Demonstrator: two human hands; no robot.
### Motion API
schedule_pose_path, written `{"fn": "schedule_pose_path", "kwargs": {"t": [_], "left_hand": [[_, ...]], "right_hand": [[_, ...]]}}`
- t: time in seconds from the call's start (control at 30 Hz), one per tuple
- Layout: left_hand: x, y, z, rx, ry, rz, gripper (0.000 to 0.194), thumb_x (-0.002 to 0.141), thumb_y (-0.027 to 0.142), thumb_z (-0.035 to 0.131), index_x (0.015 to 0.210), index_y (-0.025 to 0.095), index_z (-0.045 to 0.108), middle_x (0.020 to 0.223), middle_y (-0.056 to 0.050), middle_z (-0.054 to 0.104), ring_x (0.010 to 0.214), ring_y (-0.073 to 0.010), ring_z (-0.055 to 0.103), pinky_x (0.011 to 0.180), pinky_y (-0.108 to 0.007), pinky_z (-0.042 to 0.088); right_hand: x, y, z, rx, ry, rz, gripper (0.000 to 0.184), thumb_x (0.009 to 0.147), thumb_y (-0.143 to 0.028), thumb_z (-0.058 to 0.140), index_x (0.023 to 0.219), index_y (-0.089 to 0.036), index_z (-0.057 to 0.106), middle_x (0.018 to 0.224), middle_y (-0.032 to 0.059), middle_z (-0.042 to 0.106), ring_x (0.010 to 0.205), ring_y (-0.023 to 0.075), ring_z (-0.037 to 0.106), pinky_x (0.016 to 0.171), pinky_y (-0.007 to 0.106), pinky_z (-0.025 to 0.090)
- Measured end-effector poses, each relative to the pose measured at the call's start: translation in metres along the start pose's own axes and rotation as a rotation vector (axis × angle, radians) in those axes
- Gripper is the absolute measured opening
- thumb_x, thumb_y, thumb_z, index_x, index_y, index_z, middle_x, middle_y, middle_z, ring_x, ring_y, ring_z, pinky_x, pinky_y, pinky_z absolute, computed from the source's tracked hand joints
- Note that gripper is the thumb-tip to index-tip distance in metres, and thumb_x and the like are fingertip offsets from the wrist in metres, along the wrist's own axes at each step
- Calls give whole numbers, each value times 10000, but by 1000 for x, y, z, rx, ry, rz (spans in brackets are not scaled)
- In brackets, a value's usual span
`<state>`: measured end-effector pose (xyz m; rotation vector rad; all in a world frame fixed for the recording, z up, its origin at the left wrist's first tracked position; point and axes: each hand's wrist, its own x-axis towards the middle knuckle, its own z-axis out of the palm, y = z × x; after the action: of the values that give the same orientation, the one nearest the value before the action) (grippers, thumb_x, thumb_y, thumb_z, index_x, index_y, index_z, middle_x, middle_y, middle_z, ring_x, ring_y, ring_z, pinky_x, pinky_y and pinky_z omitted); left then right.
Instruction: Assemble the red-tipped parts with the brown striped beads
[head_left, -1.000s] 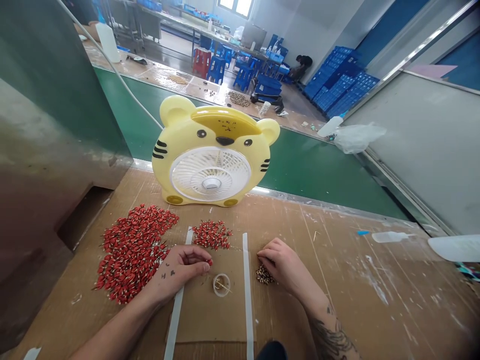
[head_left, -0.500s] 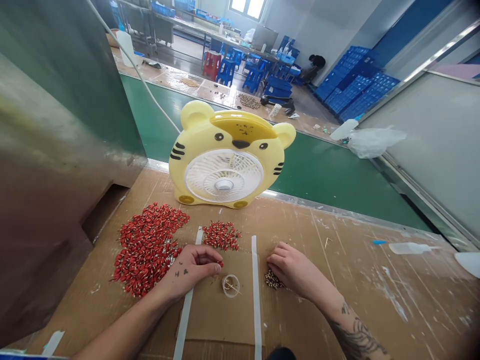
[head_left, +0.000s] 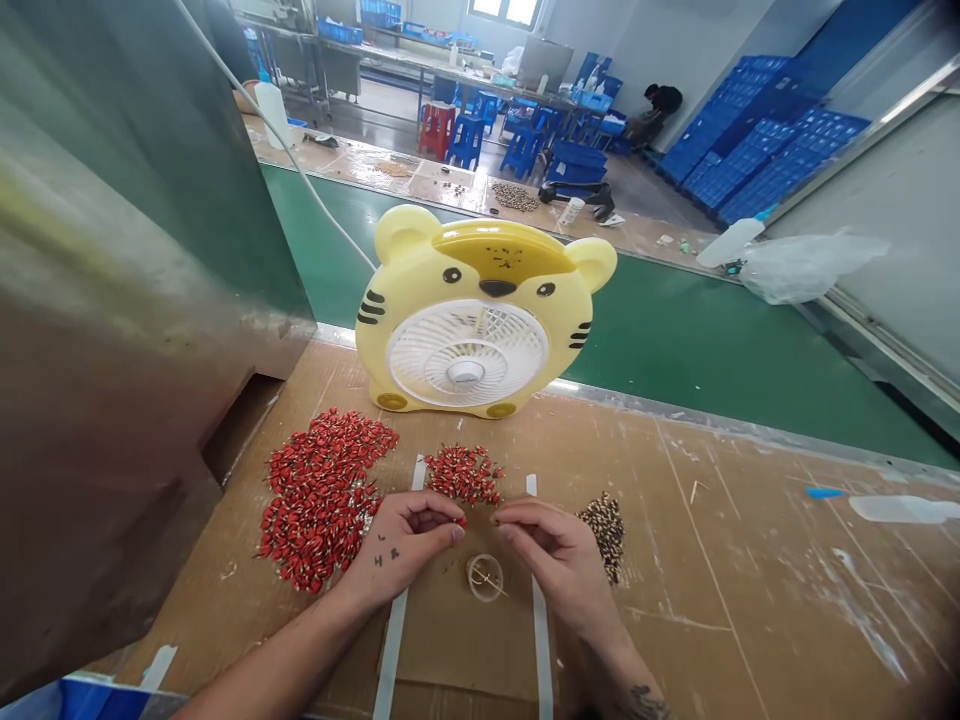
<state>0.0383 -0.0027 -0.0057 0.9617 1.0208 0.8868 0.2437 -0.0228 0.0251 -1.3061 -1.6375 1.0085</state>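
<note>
My left hand (head_left: pixel 409 548) pinches a small red piece (head_left: pixel 461 521) between thumb and forefinger. Facing it across a short gap, my right hand (head_left: pixel 564 560) has its thumb and fingertips together on something tiny; what it is cannot be made out. Below the fingertips stands a small clear round cup (head_left: pixel 472 582) with a thin stick in it. A large pile of red pieces with gold-coloured parts (head_left: pixel 319 500) spreads left of my left hand. A smaller red pile (head_left: pixel 461 474) lies just beyond both hands. Dark and gold bead-like parts (head_left: pixel 606 530) are heaped behind my right hand.
A yellow animal-faced fan (head_left: pixel 480 290) stands at the table's far edge. White tape strips (head_left: pixel 541 640) flank a cardboard sheet (head_left: pixel 465 655). A metal cabinet (head_left: pixel 150 330) rises at left. A clear bottle (head_left: pixel 896 509) lies at right. A person (head_left: pixel 660 105) is far back.
My right hand has moved left from the dark bead heap to near my left fingertips, uncovering more of the heap. My left hand still holds the red piece. The view has shifted slightly.
</note>
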Motion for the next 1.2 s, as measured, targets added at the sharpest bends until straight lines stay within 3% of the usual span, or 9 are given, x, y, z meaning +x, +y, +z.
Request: {"fn": "schedule_pose_path", "kwargs": {"t": [0.1, 0.23, 0.47, 0.87, 1.2], "left_hand": [[0, -1, 0, -20, 27, 46, 153, 674, 255, 801, 761, 140, 749, 762, -57, 728, 698, -168, 648, 678, -260, 510], [-1, -4, 0, -68, -4, 104, 127, 716, 248, 781, 776, 142, 747, 800, -69, 723, 734, -172, 648, 698, -262, 512], [-4, -4, 0, -84, -34, 168, 79, 747, 208, 763, 796, 149, 743, 834, -63, 688, 778, -168, 640, 719, -251, 507], [-7, -1, -1, 223, 25, 294, 50, 799, 210, 705, 779, 175, 733, 783, -59, 695, 740, -173, 634, 687, -243, 499], [-9, 3, -3, 381, 59, 422, 86, 818, 162, 690, 826, 214, 758, 834, -50, 765, 778, -178, 700, 755, -259, 526]], "right_hand": [[4, -5, 20, 110, 25, 33, 105, 887, -223, 648, 896, -224, 753, 895, 67, 753, 832, 205, 701, 742, 307, 571], [7, -2, 29, 121, 53, -16, 80, 886, -213, 654, 871, -220, 732, 898, 63, 733, 872, 203, 683, 787, 319, 554], [3, -1, 30, 61, 7, -5, 95, 903, -251, 649, 863, -212, 726, 854, 66, 702, 802, 201, 662, 704, 313, 542], [3, -5, 31, -78, 56, -158, 113, 911, -166, 618, 897, -212, 720, 855, 62, 703, 809, 200, 662, 733, 327, 537], [4, -4, 28, -33, -16, -77, 124, 917, -194, 622, 922, -221, 743, 892, 63, 725, 824, 199, 673, 744, 319, 541]]}}
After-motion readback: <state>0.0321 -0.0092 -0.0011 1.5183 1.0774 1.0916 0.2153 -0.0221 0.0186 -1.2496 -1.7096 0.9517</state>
